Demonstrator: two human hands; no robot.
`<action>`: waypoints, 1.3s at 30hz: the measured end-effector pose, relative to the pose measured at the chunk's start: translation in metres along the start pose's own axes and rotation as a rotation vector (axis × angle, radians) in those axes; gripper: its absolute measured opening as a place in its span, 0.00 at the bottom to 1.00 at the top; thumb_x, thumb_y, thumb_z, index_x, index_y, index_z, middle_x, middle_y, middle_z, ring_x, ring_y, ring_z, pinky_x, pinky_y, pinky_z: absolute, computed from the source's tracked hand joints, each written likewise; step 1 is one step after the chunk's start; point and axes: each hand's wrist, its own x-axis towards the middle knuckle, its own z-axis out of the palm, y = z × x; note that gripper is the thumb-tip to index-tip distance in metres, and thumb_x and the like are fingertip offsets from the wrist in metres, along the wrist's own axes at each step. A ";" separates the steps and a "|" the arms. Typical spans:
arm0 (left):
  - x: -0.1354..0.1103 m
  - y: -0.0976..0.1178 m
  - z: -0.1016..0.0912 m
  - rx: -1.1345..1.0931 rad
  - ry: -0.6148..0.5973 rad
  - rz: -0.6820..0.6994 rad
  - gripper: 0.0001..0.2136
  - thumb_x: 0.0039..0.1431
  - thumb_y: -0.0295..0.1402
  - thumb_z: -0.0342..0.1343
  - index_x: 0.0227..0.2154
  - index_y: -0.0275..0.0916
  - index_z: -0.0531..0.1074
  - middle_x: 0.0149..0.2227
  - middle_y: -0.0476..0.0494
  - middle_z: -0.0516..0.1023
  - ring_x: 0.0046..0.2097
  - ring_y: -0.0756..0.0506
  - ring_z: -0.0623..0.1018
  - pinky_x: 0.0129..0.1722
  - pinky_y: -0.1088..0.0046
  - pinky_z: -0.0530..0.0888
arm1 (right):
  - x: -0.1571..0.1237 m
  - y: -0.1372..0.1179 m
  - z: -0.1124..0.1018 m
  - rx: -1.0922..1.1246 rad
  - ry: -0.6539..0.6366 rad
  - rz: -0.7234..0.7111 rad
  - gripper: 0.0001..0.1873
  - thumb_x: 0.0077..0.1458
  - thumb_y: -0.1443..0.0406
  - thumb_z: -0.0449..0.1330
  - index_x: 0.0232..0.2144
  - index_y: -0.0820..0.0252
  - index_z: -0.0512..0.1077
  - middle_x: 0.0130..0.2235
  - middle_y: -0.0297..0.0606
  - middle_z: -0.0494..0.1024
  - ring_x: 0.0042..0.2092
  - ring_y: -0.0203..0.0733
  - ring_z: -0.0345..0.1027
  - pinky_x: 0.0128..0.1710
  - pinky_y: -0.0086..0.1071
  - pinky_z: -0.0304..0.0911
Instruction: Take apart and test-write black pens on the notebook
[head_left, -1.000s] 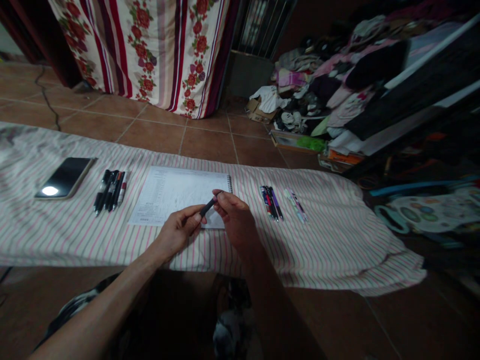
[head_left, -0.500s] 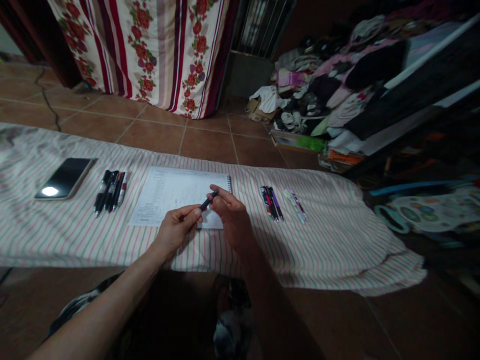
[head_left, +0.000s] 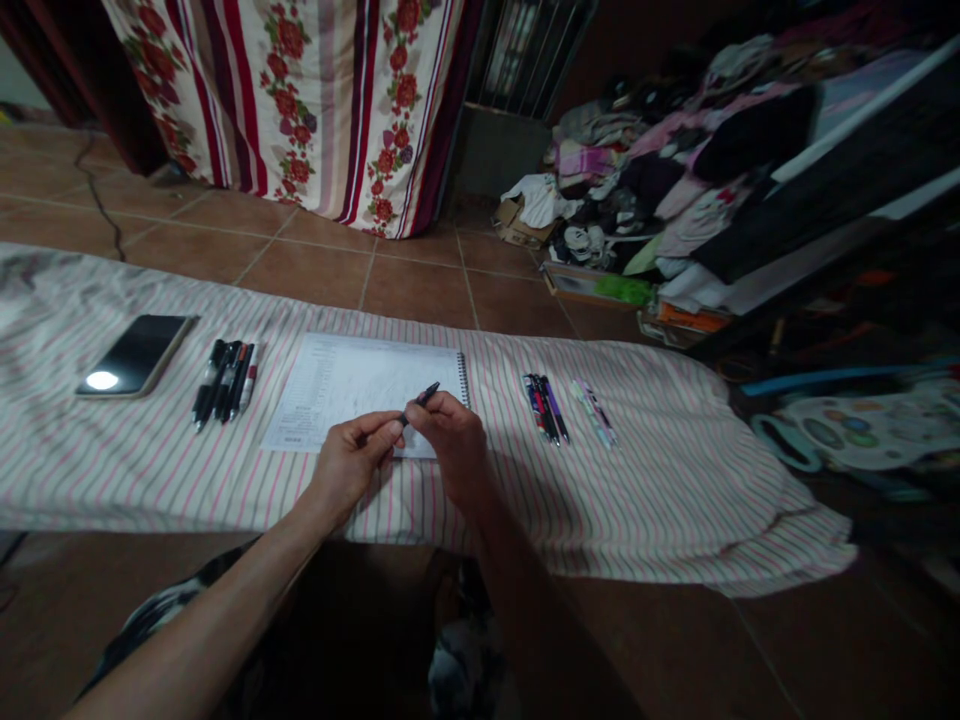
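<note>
A dark pen [head_left: 428, 392] is held between both hands above a white spiral notebook [head_left: 360, 375]. My left hand [head_left: 358, 452] pinches its lower end between thumb and fingers. Closed around its middle is my right hand [head_left: 452, 435], the upper end sticking out past the fingers. Printed text runs down the notebook's left side, and the spiral binding is on its right edge. To the left lies a row of black and white pens [head_left: 223, 382]. On the right rest a bunch of dark and purple pens [head_left: 547, 410] and a few pale pens [head_left: 595, 411].
A phone [head_left: 136, 355] with a bright reflection lies at the left of the striped cloth [head_left: 660, 480]. Beyond the covered surface are a tiled floor [head_left: 315, 260], a floral curtain [head_left: 322, 110] and a heap of clothes [head_left: 645, 170].
My right hand has moved slightly left and down along the pen, and its fingers, stretched out before, are now curled around it. My left hand keeps its pinch.
</note>
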 end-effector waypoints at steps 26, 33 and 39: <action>-0.004 0.002 0.000 0.025 -0.103 -0.100 0.14 0.44 0.41 0.60 0.21 0.32 0.73 0.14 0.54 0.60 0.18 0.57 0.56 0.18 0.78 0.52 | 0.012 0.001 -0.018 0.239 -0.120 -0.018 0.12 0.45 0.60 0.62 0.34 0.54 0.77 0.41 0.34 0.77 0.47 0.41 0.67 0.50 0.36 0.57; -0.006 -0.001 -0.001 0.142 -0.117 -0.040 0.14 0.49 0.40 0.56 0.17 0.35 0.68 0.14 0.55 0.57 0.19 0.55 0.56 0.19 0.76 0.52 | 0.012 -0.004 -0.019 0.237 -0.116 0.014 0.07 0.42 0.63 0.62 0.27 0.56 0.77 0.32 0.33 0.77 0.38 0.39 0.68 0.44 0.34 0.59; 0.000 -0.017 -0.008 0.595 0.049 0.423 0.11 0.54 0.37 0.52 0.26 0.37 0.74 0.21 0.51 0.65 0.26 0.51 0.67 0.27 0.75 0.62 | 0.004 -0.003 -0.007 0.092 0.062 -0.009 0.10 0.44 0.59 0.61 0.29 0.58 0.76 0.32 0.34 0.78 0.37 0.39 0.68 0.40 0.33 0.59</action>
